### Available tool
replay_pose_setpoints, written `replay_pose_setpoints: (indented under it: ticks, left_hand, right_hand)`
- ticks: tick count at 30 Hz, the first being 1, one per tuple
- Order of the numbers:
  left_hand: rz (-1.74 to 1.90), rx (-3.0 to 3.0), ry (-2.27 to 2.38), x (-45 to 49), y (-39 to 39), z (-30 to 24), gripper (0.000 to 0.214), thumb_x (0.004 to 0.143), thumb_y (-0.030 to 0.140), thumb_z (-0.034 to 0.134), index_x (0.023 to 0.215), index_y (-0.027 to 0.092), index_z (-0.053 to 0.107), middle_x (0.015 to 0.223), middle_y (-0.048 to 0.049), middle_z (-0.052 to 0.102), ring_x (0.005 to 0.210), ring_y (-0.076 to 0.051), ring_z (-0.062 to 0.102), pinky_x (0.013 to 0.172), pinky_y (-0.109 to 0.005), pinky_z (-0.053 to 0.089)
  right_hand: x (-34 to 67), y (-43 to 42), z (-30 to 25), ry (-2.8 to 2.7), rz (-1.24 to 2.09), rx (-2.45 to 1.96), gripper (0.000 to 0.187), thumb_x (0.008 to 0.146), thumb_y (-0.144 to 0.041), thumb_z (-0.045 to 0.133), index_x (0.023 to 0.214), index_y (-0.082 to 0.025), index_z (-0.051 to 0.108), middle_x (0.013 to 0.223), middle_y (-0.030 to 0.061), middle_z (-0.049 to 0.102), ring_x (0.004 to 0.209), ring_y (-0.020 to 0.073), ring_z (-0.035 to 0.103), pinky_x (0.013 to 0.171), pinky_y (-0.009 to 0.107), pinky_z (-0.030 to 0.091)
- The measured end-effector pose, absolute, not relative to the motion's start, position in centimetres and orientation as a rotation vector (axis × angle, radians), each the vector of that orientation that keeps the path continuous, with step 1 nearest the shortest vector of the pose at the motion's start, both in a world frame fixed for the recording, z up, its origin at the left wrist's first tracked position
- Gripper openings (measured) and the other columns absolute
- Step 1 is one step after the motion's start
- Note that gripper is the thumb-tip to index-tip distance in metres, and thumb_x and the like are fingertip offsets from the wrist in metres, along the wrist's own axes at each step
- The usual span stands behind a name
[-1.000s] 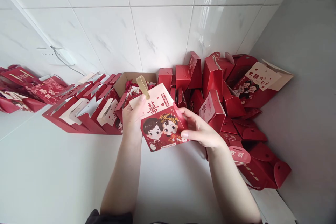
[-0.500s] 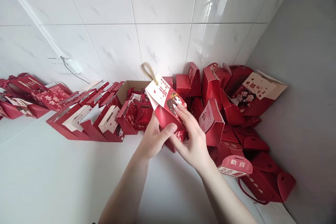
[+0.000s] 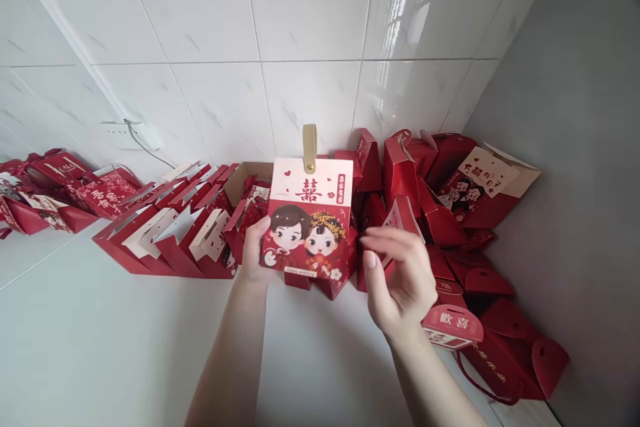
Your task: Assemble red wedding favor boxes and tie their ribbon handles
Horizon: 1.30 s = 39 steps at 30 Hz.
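My left hand (image 3: 254,248) grips the left edge of a red and pink gift box (image 3: 308,220) printed with a cartoon couple. The box stands upright with its front toward me, and a tan strap loop (image 3: 309,147) sticks up from its top. My right hand (image 3: 400,280) hovers just right of the box, apart from it, its fingers loosely curled and spread with nothing in them. Its fingertips look slightly smeared.
A row of flat folded red boxes (image 3: 165,233) leans along the tiled wall (image 3: 310,47) at left. An open cardboard carton (image 3: 247,177) sits behind the held box. A heap of assembled red boxes (image 3: 450,207) fills the right corner. A wall socket with a cable (image 3: 133,137) is at left.
The box has been turned from edge-on and tilted to upright with its front facing me. My right hand has let go of it and pulled back to the right.
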State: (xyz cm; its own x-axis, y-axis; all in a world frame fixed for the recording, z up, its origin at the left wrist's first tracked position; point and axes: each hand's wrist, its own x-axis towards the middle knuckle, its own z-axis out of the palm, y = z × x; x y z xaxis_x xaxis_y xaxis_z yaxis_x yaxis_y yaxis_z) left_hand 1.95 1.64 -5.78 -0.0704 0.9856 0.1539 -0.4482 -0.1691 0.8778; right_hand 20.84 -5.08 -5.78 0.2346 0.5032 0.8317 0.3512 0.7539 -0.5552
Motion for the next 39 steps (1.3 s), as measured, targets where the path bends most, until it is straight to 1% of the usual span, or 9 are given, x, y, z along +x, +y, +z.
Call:
replay_pose_setpoints:
  ticks: [2, 4, 6, 9, 14, 19, 28, 35, 39]
  left_hand:
    - [1.544, 0.975, 0.792, 1.4, 1.5, -5.9, 0.045, 0.079, 0.055, 0.054, 0.102, 0.021, 0.072, 0.096, -0.0063, 0.076, 0.101, -0.031, 0.07, 0.08, -0.038, 0.058]
    - [1.504, 1.011, 0.774, 1.2, 1.3, -6.0, 0.047, 0.078, 0.056, 0.055, 0.105, 0.021, 0.072, 0.097, -0.0072, 0.076, 0.101, -0.032, 0.069, 0.081, -0.04, 0.058]
    - [1.399, 1.064, 0.746, 1.3, 1.2, -6.0, 0.048, 0.078, 0.056, 0.058, 0.106, 0.02, 0.072, 0.098, -0.0086, 0.076, 0.102, -0.032, 0.069, 0.082, -0.04, 0.058]
    - [1.249, 1.159, 0.708, 1.5, 1.0, -5.7, 0.049, 0.079, 0.055, 0.062, 0.109, 0.017, 0.072, 0.1, -0.011, 0.075, 0.1, -0.032, 0.07, 0.082, -0.04, 0.057]
    - [1.343, 1.172, 0.82, 1.5, 0.3, -4.1, 0.039, 0.079, 0.043, 0.072, 0.108, 0.017, 0.071, 0.099, -0.0105, 0.076, 0.086, -0.027, 0.072, 0.071, -0.033, 0.057]
    - [1.446, 1.101, 0.883, 2.3, -0.5, -2.7, 0.027, 0.07, 0.034, 0.078, 0.088, 0.014, 0.076, 0.076, -0.008, 0.074, 0.062, -0.021, 0.068, 0.054, -0.027, 0.051]
    - [1.512, 1.118, 0.975, 2.4, -0.5, -2.8, 0.021, 0.069, 0.034, 0.077, 0.064, 0.015, 0.071, 0.06, -0.003, 0.066, 0.052, -0.016, 0.06, 0.048, -0.025, 0.045]
    - [1.52, 1.118, 0.969, 2.3, -0.2, -3.2, 0.022, 0.07, 0.035, 0.077, 0.066, 0.015, 0.073, 0.061, -0.0029, 0.068, 0.052, -0.014, 0.059, 0.047, -0.022, 0.045]
    - [1.532, 1.103, 0.937, 2.3, 0.1, -3.3, 0.032, 0.071, 0.043, 0.077, 0.087, 0.016, 0.078, 0.071, -0.0052, 0.072, 0.059, -0.017, 0.065, 0.052, -0.024, 0.051]
  right_hand:
    - [20.8, -5.1, -5.6, -1.285, 0.361, -0.813, 0.049, 0.088, -0.03, 0.063, 0.136, -0.032, 0.051, 0.14, 0.0107, 0.053, 0.121, 0.0306, 0.057, 0.092, 0.049, 0.053]
    - [20.8, -5.0, -5.4, -1.282, 0.75, -0.774, 0.064, 0.091, -0.042, 0.059, 0.148, -0.033, 0.033, 0.153, 0.011, 0.04, 0.129, 0.0303, 0.052, 0.094, 0.047, 0.054]
    - [20.7, -4.7, -5.3, -1.267, 1.091, -0.728, 0.059, 0.093, -0.045, 0.057, 0.145, -0.031, 0.034, 0.15, 0.0108, 0.045, 0.125, 0.0277, 0.056, 0.093, 0.043, 0.056]
    - [21.0, -4.2, -5.2, -1.208, 1.324, -0.737, 0.041, 0.092, -0.043, 0.06, 0.129, -0.028, 0.048, 0.134, 0.0081, 0.06, 0.11, 0.0235, 0.066, 0.088, 0.037, 0.058]
    - [22.4, -3.8, -5.1, -1.354, 1.474, -0.836, 0.036, 0.087, -0.044, 0.066, 0.117, -0.025, 0.056, 0.117, 0.0049, 0.07, 0.101, 0.0229, 0.069, 0.088, 0.037, 0.058]
    - [22.6, -3.8, -5.2, -1.419, 1.504, -0.896, 0.036, 0.086, -0.048, 0.066, 0.113, -0.025, 0.056, 0.112, 0.0046, 0.071, 0.093, 0.0221, 0.071, 0.082, 0.036, 0.059]
    - [22.5, -3.7, -5.3, -1.439, 1.515, -0.894, 0.034, 0.087, -0.047, 0.065, 0.112, -0.025, 0.057, 0.106, 0.0043, 0.072, 0.093, 0.0218, 0.071, 0.082, 0.036, 0.057]
    - [22.5, -3.6, -5.3, -1.436, 1.528, -0.898, 0.033, 0.088, -0.046, 0.065, 0.113, -0.026, 0.056, 0.112, 0.0038, 0.071, 0.095, 0.0228, 0.071, 0.083, 0.038, 0.058]
    - [22.5, -3.7, -5.1, -1.445, 1.538, -0.917, 0.034, 0.087, -0.047, 0.066, 0.113, -0.026, 0.056, 0.112, 0.0044, 0.071, 0.096, 0.0238, 0.071, 0.084, 0.04, 0.058]
